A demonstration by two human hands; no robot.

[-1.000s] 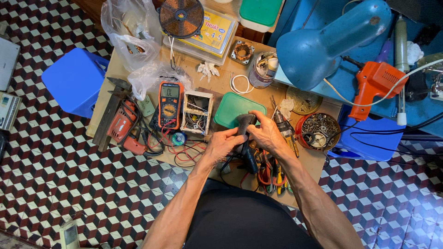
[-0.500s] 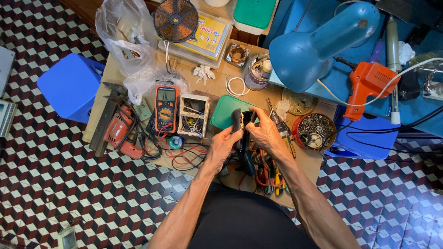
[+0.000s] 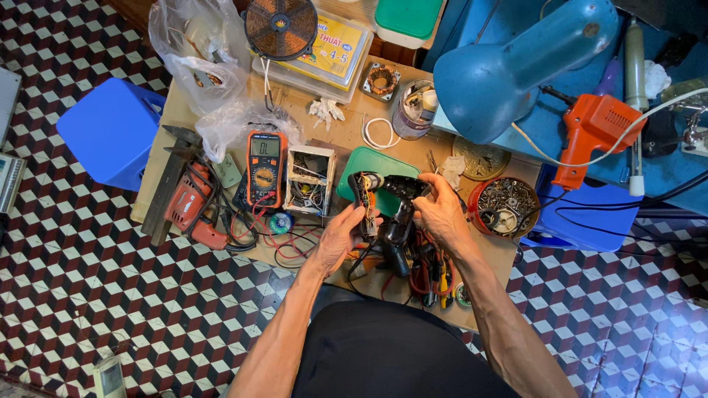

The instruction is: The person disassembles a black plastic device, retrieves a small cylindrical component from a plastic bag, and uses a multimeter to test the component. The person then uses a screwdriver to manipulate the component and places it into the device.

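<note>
Hands meet over the middle of a cluttered wooden worktop (image 3: 346, 133), seen from above by a head camera. The left hand (image 3: 341, 237) and the right hand (image 3: 442, 214) together hold a black, opened power-tool body (image 3: 387, 203), raised just above the worktop in front of the person's dark shirt. The left fingers (image 3: 363, 214) curl around its left end, where wiring shows inside the casing; the right fingers (image 3: 435, 184) wrap closed over its upper right part. A black handle section hangs down between the two hands.

Just behind the tool lies a green plastic lid (image 3: 372, 166). To its left stands a small open box of wires (image 3: 310, 180), and beside that an orange multimeter (image 3: 264, 166) with red and black leads trailing toward the near edge. Farther left lies a red power drill (image 3: 188, 206).

To the right of the hands sits a round red tin of screws (image 3: 505, 206). Under the hands, pliers and screwdrivers with red and yellow handles (image 3: 431, 273) lie in a heap.

At the far edge of the worktop are clear plastic bags (image 3: 195, 44), a copper coil disc (image 3: 280, 28) and a small jar (image 3: 414, 110). A large blue lamp shade (image 3: 516, 63) overhangs the right side, with an orange drill (image 3: 594, 136) beyond it. A blue plastic stool (image 3: 110, 129) stands on the checkered tile floor (image 3: 88, 295) to the left.
</note>
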